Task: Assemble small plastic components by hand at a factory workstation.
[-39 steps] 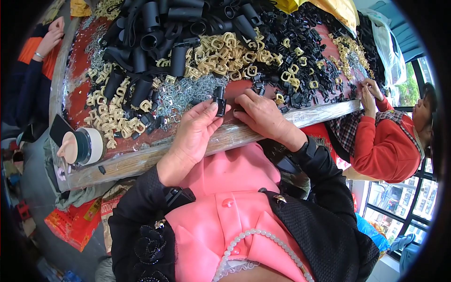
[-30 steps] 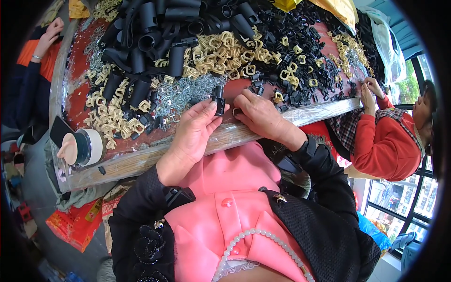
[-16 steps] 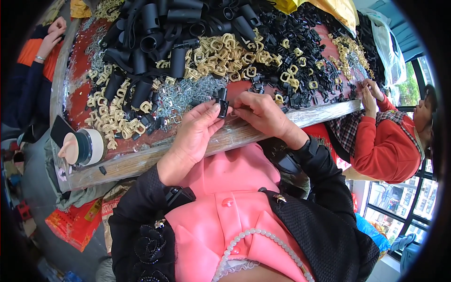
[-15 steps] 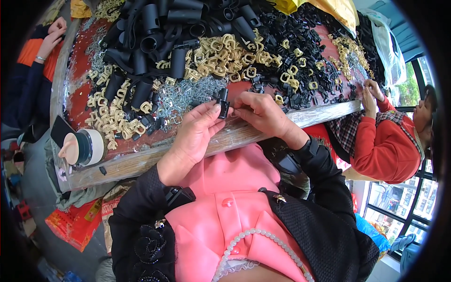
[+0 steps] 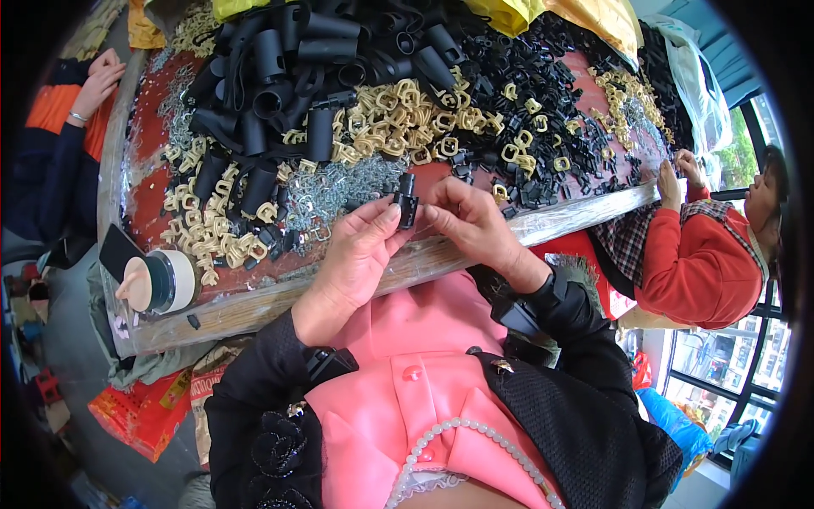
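Note:
My left hand [image 5: 354,254] grips a small black plastic fitting [image 5: 406,200] between thumb and fingers, upright just above the table's front edge. Close by on its right is my right hand [image 5: 476,227], thumb and forefinger pinched together beside the fitting. Whatever is in that pinch is too small or hidden to make out. Beyond both hands lie a heap of tiny silvery metal clips [image 5: 326,191] and a larger pile of tan plastic loops [image 5: 394,119].
Black tubes with straps [image 5: 270,55] fill the far left, small black parts [image 5: 543,127] the far right. A pale-lidded jar [image 5: 174,280] stands at the left corner beside a dark flat object [image 5: 124,249]. A co-worker in red [image 5: 699,263] sits at right; another person's hands [image 5: 97,85] show at left.
The black fitting and my left hand have shifted slightly down with the view. My right hand's fingers have moved a little, still pinched near the fitting.

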Demonstrator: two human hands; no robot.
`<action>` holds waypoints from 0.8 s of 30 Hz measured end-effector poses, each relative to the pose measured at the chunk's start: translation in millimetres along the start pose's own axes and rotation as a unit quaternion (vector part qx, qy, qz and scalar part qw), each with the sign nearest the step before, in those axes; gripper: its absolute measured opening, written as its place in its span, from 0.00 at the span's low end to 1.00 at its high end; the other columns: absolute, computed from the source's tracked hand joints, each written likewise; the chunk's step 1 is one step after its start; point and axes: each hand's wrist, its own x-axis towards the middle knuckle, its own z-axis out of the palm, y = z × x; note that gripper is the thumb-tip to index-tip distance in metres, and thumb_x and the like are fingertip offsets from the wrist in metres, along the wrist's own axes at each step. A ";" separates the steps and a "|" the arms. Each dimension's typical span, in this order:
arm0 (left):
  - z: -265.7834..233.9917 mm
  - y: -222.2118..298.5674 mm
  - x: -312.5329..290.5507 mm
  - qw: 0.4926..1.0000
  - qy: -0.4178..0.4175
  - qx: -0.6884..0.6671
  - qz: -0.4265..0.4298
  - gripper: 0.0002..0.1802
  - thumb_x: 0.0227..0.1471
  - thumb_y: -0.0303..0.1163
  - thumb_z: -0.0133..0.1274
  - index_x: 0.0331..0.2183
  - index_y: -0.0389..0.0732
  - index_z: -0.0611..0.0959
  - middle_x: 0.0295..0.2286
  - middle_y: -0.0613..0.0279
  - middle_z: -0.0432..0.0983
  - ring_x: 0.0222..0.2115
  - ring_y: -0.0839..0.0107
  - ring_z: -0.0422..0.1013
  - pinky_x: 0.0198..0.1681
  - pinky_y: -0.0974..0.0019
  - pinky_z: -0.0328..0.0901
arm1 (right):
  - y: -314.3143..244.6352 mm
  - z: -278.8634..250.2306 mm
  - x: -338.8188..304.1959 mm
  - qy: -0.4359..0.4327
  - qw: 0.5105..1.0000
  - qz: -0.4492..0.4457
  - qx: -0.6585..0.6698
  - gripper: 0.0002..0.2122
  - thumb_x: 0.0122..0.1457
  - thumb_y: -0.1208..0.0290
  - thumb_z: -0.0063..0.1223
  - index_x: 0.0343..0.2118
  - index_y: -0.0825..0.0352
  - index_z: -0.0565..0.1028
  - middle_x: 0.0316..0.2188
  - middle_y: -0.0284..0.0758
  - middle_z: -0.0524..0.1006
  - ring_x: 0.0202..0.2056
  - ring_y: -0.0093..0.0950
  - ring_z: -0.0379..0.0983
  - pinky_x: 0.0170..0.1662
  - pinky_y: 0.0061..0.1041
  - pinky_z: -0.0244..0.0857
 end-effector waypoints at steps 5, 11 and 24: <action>1.7 -2.6 0.3 1.000 -0.008 0.007 0.018 0.10 0.48 0.28 0.46 0.35 0.37 0.73 0.34 0.59 0.71 0.38 0.69 0.67 0.48 0.61 0.57 | 8.6 5.4 -3.3 0.063 0.995 -0.040 -0.061 0.05 0.51 0.74 0.45 0.28 0.69 0.66 0.20 0.35 0.68 0.23 0.24 0.65 0.27 0.22 0.59; 0.8 -3.4 -1.4 1.000 0.008 0.002 -0.015 0.12 0.49 0.31 0.45 0.37 0.36 0.71 0.36 0.55 0.70 0.40 0.66 0.66 0.46 0.61 0.59 | 11.5 2.3 -4.5 0.054 0.996 -0.036 -0.054 0.05 0.55 0.72 0.43 0.27 0.69 0.64 0.21 0.25 0.64 0.24 0.13 0.58 0.26 0.13 0.56; 7.6 0.9 -3.6 0.997 0.008 -0.002 -0.071 0.14 0.50 0.34 0.44 0.38 0.36 0.70 0.31 0.58 0.72 0.30 0.67 0.71 0.29 0.76 0.68 | -18.8 -5.5 -4.2 0.032 0.942 -0.249 -0.223 0.05 0.47 0.80 0.46 0.26 0.69 0.63 0.27 0.38 0.64 0.26 0.32 0.62 0.29 0.23 0.57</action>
